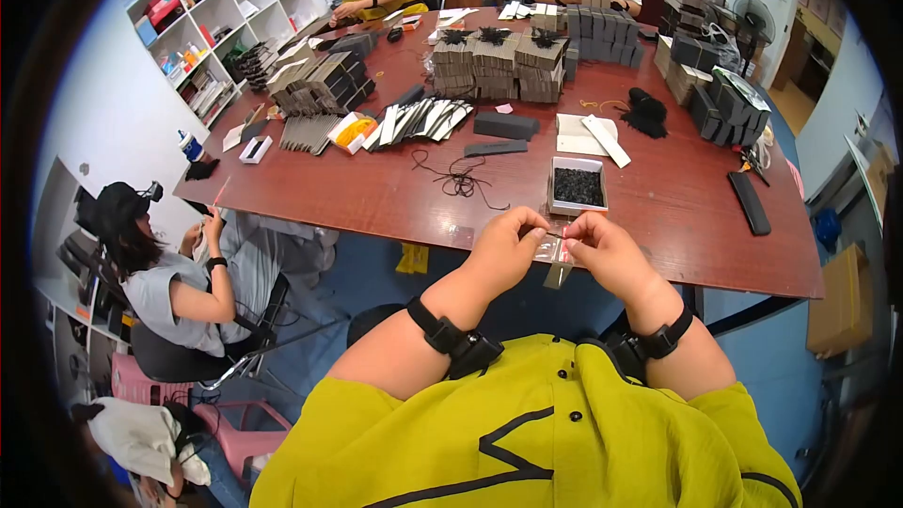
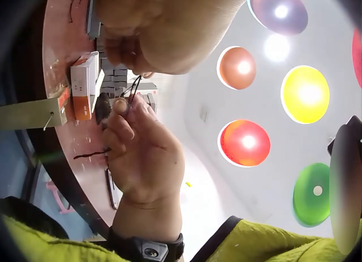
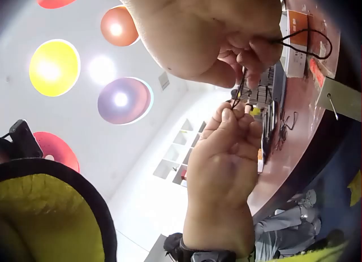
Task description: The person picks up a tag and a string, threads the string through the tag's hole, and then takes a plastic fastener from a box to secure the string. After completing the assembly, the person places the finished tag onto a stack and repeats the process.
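Observation:
My left hand (image 1: 503, 249) and right hand (image 1: 611, 259) meet over the near table edge, fingertips a short way apart. Both pinch a thin black cord (image 3: 242, 88) between thumb and fingers. In the right wrist view a loop of this cord (image 3: 308, 30) sticks out past my right hand (image 3: 249, 36), while the left hand (image 3: 220, 160) grips the stretch below. The left wrist view shows thin doubled strands between the fingertips. Just beyond the hands stands a small white box (image 1: 553, 193) filled with short black pieces.
A tangle of black cord (image 1: 459, 181) lies left of the box. Dark grey blocks (image 1: 506, 124), white strips (image 1: 423, 122) and stacked grey bundles (image 1: 494, 71) cover the table farther back. A long black case (image 1: 749, 203) lies at right. A seated person (image 1: 179, 273) works at left.

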Demonstrator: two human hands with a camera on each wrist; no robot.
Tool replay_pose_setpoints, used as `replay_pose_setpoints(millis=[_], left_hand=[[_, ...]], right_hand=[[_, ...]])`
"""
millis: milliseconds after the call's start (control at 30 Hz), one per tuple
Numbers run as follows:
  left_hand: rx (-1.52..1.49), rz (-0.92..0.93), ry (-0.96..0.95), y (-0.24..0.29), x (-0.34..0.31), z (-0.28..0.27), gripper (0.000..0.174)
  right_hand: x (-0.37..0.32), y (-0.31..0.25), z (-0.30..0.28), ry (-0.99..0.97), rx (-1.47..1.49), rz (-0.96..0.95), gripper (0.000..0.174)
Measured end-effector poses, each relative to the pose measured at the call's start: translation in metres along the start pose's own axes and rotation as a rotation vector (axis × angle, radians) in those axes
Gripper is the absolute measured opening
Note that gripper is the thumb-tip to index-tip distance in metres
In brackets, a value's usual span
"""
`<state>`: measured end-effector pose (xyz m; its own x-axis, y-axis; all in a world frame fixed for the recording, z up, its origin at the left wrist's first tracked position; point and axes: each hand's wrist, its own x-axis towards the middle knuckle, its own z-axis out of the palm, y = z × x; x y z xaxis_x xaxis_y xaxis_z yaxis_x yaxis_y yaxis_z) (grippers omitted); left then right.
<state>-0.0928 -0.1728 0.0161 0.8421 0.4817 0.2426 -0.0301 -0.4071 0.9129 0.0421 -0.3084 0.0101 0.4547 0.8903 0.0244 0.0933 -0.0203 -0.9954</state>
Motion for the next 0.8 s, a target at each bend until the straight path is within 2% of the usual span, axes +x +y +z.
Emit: replay_pose_setpoints(millis=[67,200,267,400,467,667,800], left_hand=[[-0.055,-0.050,-0.006,-0.002,0.001,-0.001,0.006],[-0.154,-0.087,-0.012,-0.006,0.000,0.001,0.005],[-0.275,-0.084,-0.032,-0.005,-0.001,0.003,0.004],[-0.288,-0.064,-0.019,-0.001,-0.001,0.003,0.004],[-0.333,-0.078,-0.048,-0.003,-0.001,0.004,0.004],[-0.320,-0.065,-0.024,0.001,-0.004,0.004,0.003],[-0.335,-0.087,-0.042,-0.001,-0.003,0.004,0.004]], right_hand=[[-0.004,-0.010,0.003,0.023,-0.202,-0.032,0.011],[-0.006,-0.018,0.010,0.063,-0.192,-0.082,0.012],[-0.008,-0.020,0.012,0.110,-0.320,-0.235,0.015],[-0.010,-0.026,0.014,0.099,-0.441,-0.256,0.016],[-0.010,-0.027,0.018,0.118,-0.246,-0.177,0.015],[-0.003,-0.011,0.015,0.118,-0.129,-0.072,0.009],[-0.004,-0.010,0.018,0.071,-0.066,-0.069,0.008]])
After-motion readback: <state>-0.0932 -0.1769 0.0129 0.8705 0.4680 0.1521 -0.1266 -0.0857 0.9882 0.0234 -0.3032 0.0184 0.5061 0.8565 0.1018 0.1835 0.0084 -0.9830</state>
